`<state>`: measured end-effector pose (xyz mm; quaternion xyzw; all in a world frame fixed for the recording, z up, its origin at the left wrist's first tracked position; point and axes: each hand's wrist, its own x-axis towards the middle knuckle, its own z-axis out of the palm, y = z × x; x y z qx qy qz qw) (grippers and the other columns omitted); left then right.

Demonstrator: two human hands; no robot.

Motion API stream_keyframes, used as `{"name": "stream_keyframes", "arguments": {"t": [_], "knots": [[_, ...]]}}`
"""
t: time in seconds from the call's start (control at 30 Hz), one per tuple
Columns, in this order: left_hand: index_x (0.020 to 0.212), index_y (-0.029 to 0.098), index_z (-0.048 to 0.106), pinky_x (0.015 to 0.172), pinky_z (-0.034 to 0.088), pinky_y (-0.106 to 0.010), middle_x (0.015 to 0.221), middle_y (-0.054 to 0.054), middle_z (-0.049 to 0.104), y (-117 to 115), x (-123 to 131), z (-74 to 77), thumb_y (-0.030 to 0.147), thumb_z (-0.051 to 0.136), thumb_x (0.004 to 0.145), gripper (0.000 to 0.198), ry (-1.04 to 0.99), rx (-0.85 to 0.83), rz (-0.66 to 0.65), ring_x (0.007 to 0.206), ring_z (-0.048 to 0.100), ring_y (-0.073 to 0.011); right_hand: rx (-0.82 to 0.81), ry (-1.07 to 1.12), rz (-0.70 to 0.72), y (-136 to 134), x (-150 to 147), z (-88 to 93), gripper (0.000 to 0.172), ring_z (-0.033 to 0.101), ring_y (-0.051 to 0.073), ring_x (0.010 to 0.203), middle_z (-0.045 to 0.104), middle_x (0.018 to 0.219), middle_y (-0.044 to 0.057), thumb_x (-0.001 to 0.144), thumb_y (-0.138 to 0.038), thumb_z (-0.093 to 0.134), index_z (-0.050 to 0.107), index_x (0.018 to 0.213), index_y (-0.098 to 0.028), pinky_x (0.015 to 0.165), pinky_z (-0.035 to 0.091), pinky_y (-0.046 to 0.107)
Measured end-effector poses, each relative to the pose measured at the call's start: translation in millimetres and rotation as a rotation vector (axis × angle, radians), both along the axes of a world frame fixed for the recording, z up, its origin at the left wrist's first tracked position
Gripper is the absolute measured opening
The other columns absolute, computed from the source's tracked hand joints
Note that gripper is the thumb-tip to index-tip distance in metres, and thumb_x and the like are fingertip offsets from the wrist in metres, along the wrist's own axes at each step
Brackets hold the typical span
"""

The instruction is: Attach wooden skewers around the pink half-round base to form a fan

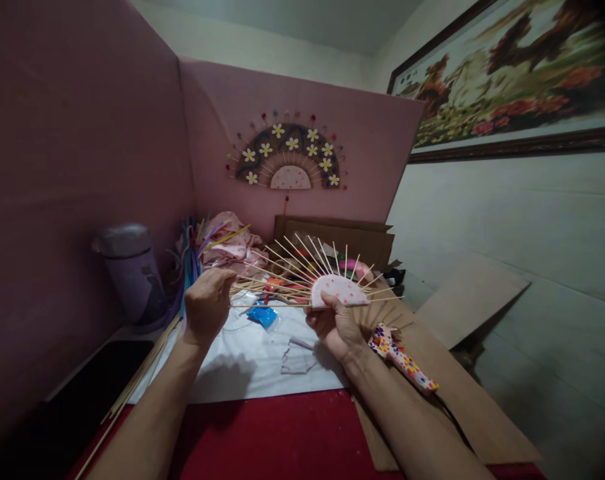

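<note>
My right hand (336,327) grips a pale pink, red-dotted half-round piece (341,291) by its lower left edge, thumb on its face. Thin wooden sticks (322,257) fan out from its curved rim like a fan frame. On the left, my left hand (208,303) is closed, its fingertips pinched at the outer end of one of the leftmost sticks. Both hands are raised over a white sheet (267,357). Beyond them, a finished-looking decorated fan (291,143) with white flowers and a similar half-round base is fixed to the pink panel.
A flower-patterned glue gun (405,357) lies on the cardboard (462,413) at right. A purple tumbler (135,280) stands at left beside colourful pipe cleaners (191,257) and pink cloth (230,243). A blue packet (262,315) lies on the sheet. Long sticks (137,373) run along the left.
</note>
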<state>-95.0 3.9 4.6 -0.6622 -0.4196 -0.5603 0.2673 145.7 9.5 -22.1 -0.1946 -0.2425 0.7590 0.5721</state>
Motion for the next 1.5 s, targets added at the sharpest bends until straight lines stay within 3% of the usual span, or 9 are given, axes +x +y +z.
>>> {"name": "stream_keyframes", "arguments": {"t": [0.4, 0.93, 1.23, 1.5], "knots": [[0.072, 0.017, 0.065, 0.068, 0.046, -0.025, 0.073, -0.003, 0.068, -1.9, -1.8, 3.5, 0.026, 0.049, 0.081, 0.020, -0.123, -0.087, -0.041, 0.071, 0.062, -0.0152, -0.035, -0.044, 0.055, 0.6, 0.4, -0.7, 0.010, 0.060, 0.014, 0.051, 0.064, 0.056, 0.002, 0.066, -0.017, 0.062, 0.054, 0.071, -0.014, 0.043, 0.040, 0.019], [0.069, 0.019, 0.067, 0.058, 0.044, -0.021, 0.065, 0.000, 0.068, 6.8, -2.1, -7.3, 0.029, 0.057, 0.071, 0.014, -0.243, -0.311, -0.062, 0.064, 0.062, -0.0145, 0.024, 0.014, 0.119, -3.5, 2.5, 1.5, 0.014, 0.061, 0.014, 0.052, 0.066, 0.061, 0.001, 0.065, -0.018, 0.064, 0.055, 0.076, -0.016, 0.045, 0.042, 0.021], [0.068, 0.018, 0.067, 0.051, 0.040, -0.022, 0.064, -0.002, 0.068, 8.3, 4.7, -11.8, 0.034, 0.059, 0.069, 0.018, -0.350, -0.458, -0.020, 0.057, 0.060, -0.0147, 0.103, -0.043, 0.350, -19.5, -1.6, 6.2, 0.015, 0.061, 0.013, 0.059, 0.067, 0.070, 0.002, 0.071, -0.018, 0.060, 0.057, 0.085, -0.014, 0.055, 0.048, 0.024], [0.064, 0.018, 0.067, 0.045, 0.038, -0.022, 0.055, 0.000, 0.064, 7.5, 13.2, -11.3, 0.034, 0.060, 0.067, 0.017, -0.433, -0.578, -0.069, 0.051, 0.057, -0.0140, 0.118, -0.017, 0.447, -29.2, -5.3, 6.1, 0.024, 0.061, 0.012, 0.064, 0.067, 0.076, 0.003, 0.071, -0.015, 0.058, 0.056, 0.095, -0.013, 0.054, 0.050, 0.021]]}}
